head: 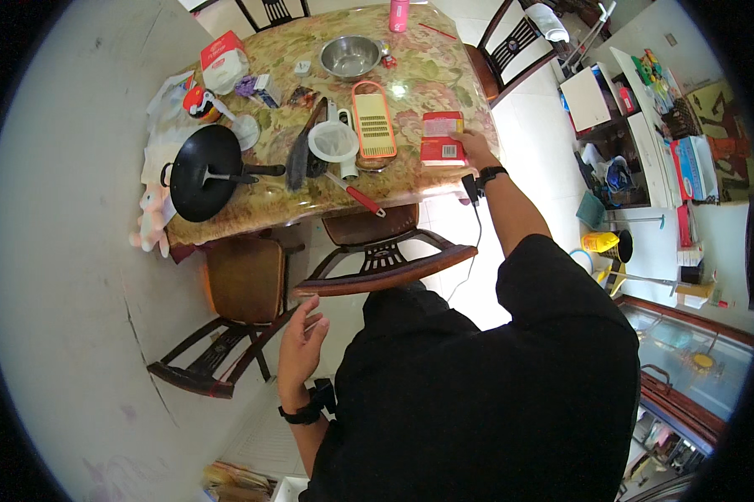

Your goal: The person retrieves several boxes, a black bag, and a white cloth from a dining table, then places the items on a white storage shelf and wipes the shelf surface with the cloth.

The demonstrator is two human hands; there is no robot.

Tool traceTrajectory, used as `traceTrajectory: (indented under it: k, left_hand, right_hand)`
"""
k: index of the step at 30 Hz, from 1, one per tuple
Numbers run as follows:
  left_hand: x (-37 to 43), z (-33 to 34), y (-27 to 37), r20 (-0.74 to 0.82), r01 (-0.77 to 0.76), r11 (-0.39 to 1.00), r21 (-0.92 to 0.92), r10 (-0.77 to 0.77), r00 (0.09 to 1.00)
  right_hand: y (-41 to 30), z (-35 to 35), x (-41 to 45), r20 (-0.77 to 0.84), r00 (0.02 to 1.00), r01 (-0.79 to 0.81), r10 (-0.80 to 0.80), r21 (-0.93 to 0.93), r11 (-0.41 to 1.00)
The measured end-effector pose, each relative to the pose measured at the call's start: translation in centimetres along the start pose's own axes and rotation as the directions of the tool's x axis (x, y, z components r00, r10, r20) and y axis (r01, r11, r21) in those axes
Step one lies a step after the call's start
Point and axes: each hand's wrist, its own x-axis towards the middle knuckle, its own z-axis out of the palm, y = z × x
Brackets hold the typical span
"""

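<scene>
A thick red book (442,150) with a printed barcode lies near the right edge of the dining table (414,182). My right hand (475,149) grips its right side, with fingertips over the cover; the fingers beyond the edge are hidden. My left hand (303,344) hangs free beside the back of a wooden chair (389,274), its fingers loosely bent and nothing in it. To the book's left lies an orange-rimmed grater (374,122). Next to that are a white fine-mesh strainer (333,141) and a red-handled utensil (364,199) overhanging the table edge.
A black wok (204,172) sits at the table's left, beside a plush toy (152,219). Farther back are a steel bowl (350,58), a pink bottle (399,16) and a tissue pack (225,66). A second chair (245,276) stands left. Cabinets (649,150) line the right side.
</scene>
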Motion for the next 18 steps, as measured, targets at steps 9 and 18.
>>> traceTrajectory:
  k: [9,18]
  left_hand:
    - [-1.0,1.3,-2.9,-0.124,0.021,1.000,-0.004,-0.021,0.992]
    - [-4.9,3.5,-10.8,-0.444,-0.160,0.986,-0.054,0.120,0.888]
  right_hand:
    - [4.8,4.4,-1.7,0.090,0.875,0.174,-0.476,-0.975,0.137]
    - [4.9,6.7,0.2,0.786,0.618,0.761,0.018,-0.592,-0.264]
